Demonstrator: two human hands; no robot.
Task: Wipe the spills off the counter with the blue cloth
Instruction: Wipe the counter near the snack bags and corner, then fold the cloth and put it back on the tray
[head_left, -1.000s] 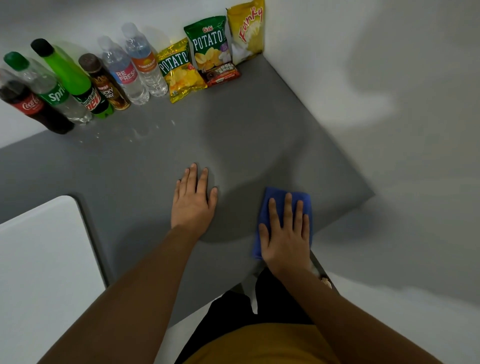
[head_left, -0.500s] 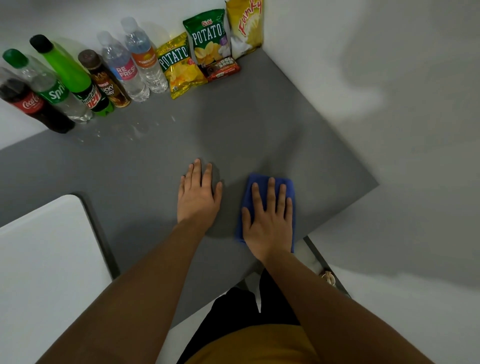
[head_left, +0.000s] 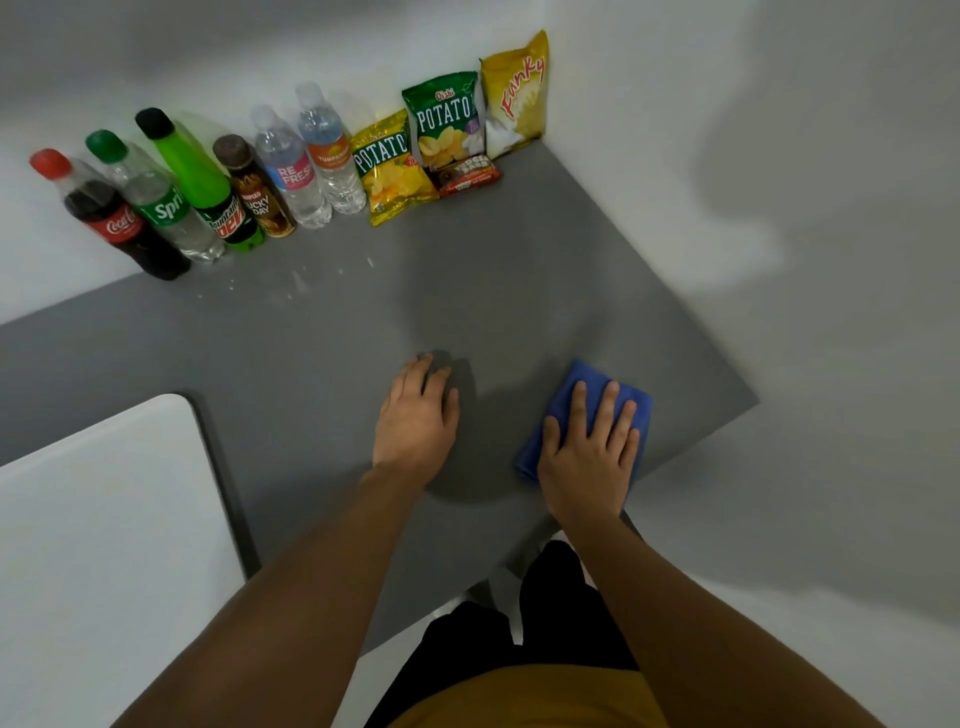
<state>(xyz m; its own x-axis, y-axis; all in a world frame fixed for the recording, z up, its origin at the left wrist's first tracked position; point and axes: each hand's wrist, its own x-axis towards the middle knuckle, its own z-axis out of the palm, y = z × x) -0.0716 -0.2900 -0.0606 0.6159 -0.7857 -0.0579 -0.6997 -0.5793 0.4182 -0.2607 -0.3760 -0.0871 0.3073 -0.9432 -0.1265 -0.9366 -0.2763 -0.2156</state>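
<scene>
A folded blue cloth (head_left: 576, 375) lies flat on the grey counter (head_left: 519, 270), near its right front edge. My right hand (head_left: 589, 452) presses down on the cloth with straight, spread fingers and covers most of it. My left hand (head_left: 415, 415) rests flat on the bare counter to the left of the cloth, holding nothing. Small clear spill droplets (head_left: 311, 278) glisten on the counter farther back, in front of the bottles.
Several drink bottles (head_left: 218, 197) stand in a row along the back wall. Snack bags (head_left: 447, 124) lean in the back right corner. A white surface (head_left: 104, 519) adjoins the counter at the front left. The counter's right edge (head_left: 748, 395) runs close to the cloth.
My right hand slid the cloth left and then back right toward the counter's edge. My left hand has stayed in place on the counter.
</scene>
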